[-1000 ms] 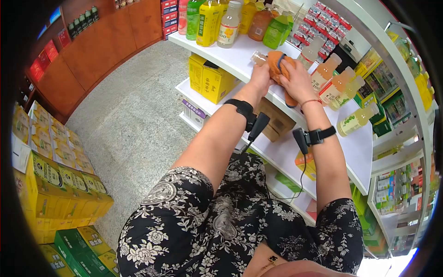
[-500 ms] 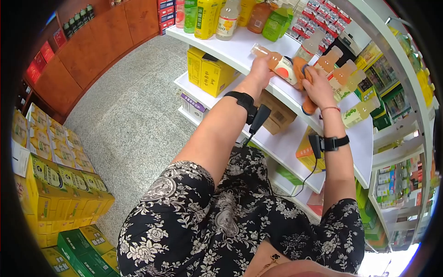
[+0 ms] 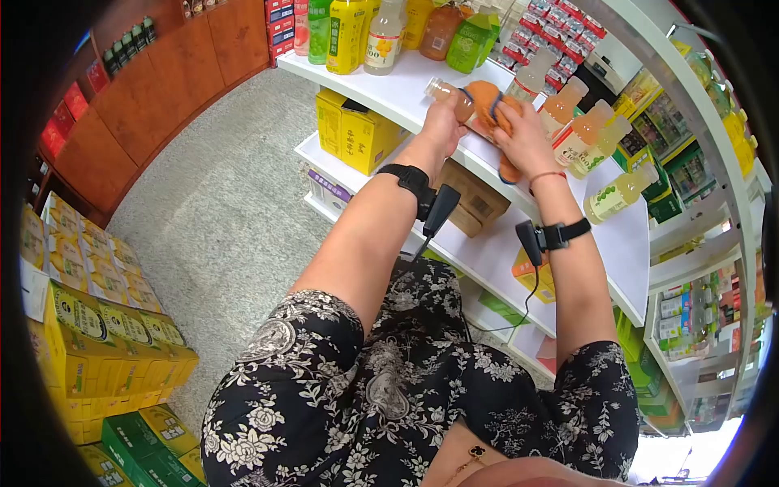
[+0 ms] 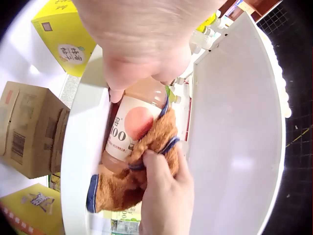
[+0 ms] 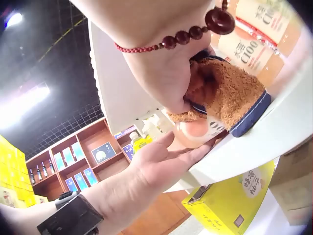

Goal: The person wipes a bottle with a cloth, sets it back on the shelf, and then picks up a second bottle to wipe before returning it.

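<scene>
In the head view, standing bottles [image 3: 573, 148] beside my right hand [image 3: 523, 140] carry labels reading "C100". My left hand [image 3: 441, 130] grips a drink bottle [image 3: 464, 106] near its neck, while my right bunches an orange-brown cloth [image 3: 487, 101] around its body. The bottle is at the front edge of the white shelf [image 3: 385, 88], its long axis running roughly along that edge, neck toward my left.

In the left wrist view, its label [image 4: 131, 125] shows a peach, "100" and Chinese characters, partly covered by the cloth. The neck end lies under my left hand, the base toward the cloth, which my right thumb and fingers pinch. A yellow carton [image 4: 59, 36] bears Chinese characters.

In the right wrist view, "00" and part of the peach show below the cloth; my left fingers curl under the bottle. I cannot tell there where the neck points. Neighbouring labels read "C100".
</scene>
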Motion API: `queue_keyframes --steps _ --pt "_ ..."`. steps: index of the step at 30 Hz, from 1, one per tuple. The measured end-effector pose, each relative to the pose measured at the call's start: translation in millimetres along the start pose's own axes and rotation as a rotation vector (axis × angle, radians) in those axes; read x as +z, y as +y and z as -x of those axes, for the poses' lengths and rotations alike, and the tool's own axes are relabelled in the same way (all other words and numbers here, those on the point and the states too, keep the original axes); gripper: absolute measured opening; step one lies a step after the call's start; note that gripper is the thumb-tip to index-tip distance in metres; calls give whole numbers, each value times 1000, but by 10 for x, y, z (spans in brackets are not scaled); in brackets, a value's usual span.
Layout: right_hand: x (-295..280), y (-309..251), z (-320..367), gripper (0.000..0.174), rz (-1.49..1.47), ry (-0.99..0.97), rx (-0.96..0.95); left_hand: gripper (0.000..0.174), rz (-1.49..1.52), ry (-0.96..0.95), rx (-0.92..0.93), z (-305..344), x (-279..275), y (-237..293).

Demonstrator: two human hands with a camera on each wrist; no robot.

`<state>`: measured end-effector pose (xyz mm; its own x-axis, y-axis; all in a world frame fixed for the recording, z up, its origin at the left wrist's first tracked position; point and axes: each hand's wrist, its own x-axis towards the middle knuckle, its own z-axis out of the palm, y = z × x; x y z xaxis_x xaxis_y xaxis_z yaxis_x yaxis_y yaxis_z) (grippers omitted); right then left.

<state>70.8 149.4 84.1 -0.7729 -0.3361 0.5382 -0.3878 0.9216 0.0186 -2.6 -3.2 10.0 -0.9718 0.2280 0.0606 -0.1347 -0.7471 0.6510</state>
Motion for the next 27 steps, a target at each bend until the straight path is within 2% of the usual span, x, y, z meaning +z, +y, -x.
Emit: queue_keyframes --steps 1,3,5,6,10,12,13,15,16,18,21,25,27 --pt "-37 87 87 47 4 -5 -2 40 7 1 -2 22 22 4" --pt "-116 248 263 48 20 -9 125 40 -60 64 31 57 62 19" --pt "-112 454 413 47 -40 -13 180 41 -70 29 14 40 41 22" --pt "-136 463 445 47 -102 -14 236 44 -84 -6 -2 48 42 31" --pt "-200 352 403 45 -69 -29 269 44 -156 -3 7 63 82 37" --pt "-185 215 265 45 -57 13 158 44 -131 98 1 33 79 14" --pt "-161 138 182 45 -59 17 157 44 -134 97 4 42 87 25" --pt "-94 -33 -1 44 -113 104 -11 44 -99 43 9 75 86 53" --pt "-60 -133 -82 44 -115 110 -12 44 -104 42 13 101 86 77" --pt "-7 -311 -210 42 -57 61 -19 47 40 -100 -22 139 86 114" --pt "37 -424 -252 42 9 56 -24 49 21 -65 -4 147 107 130" --pt "7 -187 -79 45 -46 80 -125 50 77 17 -35 135 113 108" --pt "-65 -76 53 46 -16 59 -77 50 103 22 -29 141 115 114"
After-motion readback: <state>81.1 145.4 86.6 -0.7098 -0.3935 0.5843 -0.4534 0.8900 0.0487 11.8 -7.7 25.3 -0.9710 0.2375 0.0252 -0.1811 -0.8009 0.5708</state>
